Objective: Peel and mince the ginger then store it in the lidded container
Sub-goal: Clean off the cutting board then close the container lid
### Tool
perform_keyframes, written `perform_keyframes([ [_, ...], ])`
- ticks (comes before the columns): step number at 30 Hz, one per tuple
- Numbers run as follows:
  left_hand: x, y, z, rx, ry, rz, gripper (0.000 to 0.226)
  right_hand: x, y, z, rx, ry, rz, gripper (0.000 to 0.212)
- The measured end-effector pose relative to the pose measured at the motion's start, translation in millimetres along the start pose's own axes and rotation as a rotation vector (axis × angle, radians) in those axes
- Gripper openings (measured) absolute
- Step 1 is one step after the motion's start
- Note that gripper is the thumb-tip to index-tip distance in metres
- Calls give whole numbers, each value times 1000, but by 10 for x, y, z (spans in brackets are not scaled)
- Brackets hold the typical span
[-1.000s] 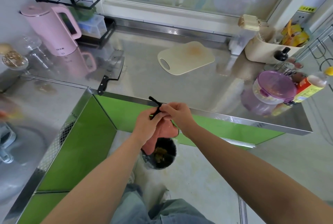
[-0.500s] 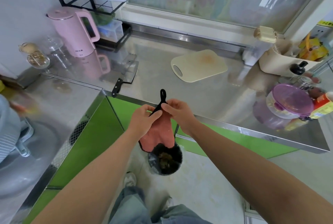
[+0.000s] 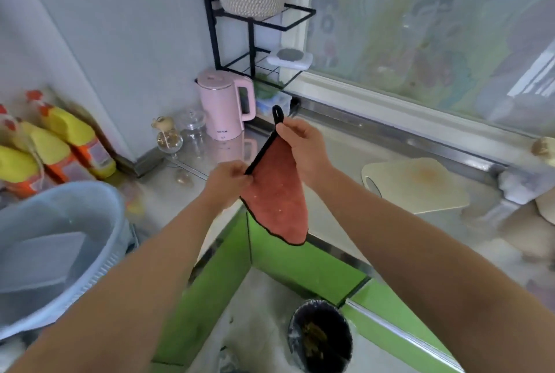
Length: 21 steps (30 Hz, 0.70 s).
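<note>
Both hands hold up a salmon-red cloth with black trim and a black hanging loop, above the corner of the steel counter. My right hand pinches its top corner just under the loop. My left hand grips the black edge lower down. The cloth hangs unfolded in a triangle. A pale cutting board lies empty on the counter to the right. No ginger, knife or lidded container shows in this view.
A pink kettle stands at the back, with glass jars beside it and a black wire rack holding a woven basket behind. Yellow bottles and a blue basin are at left. A black bin sits on the floor.
The view swung up and to the left, so the knife and purple-lidded container left the frame. My hands raised the cloth and spread it open; before, it hung bunched over the bin.
</note>
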<state>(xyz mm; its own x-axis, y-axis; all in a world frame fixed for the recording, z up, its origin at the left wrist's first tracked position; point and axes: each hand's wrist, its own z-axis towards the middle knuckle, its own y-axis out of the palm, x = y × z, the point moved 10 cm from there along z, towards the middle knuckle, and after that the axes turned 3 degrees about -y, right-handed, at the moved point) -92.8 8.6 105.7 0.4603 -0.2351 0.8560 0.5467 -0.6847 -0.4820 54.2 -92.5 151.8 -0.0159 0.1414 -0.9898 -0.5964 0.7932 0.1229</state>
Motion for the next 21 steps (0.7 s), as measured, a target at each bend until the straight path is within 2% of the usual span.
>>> perform_keyframes([
  [4,190,-842,473,202,69,-114,7,-365,659,591,-9,-29,110,8],
  [8,417,-1526,838,322,112,-49,25,-676,1282,1107,-45,-72,137,4],
  [12,589,-2068,1157,425,111,-29,24,-914,1834,1587,-103,-101,125,3],
  [21,1249,-3046,1630,702,190,52,16,-1594,2823,2483,-294,-68,294,5],
])
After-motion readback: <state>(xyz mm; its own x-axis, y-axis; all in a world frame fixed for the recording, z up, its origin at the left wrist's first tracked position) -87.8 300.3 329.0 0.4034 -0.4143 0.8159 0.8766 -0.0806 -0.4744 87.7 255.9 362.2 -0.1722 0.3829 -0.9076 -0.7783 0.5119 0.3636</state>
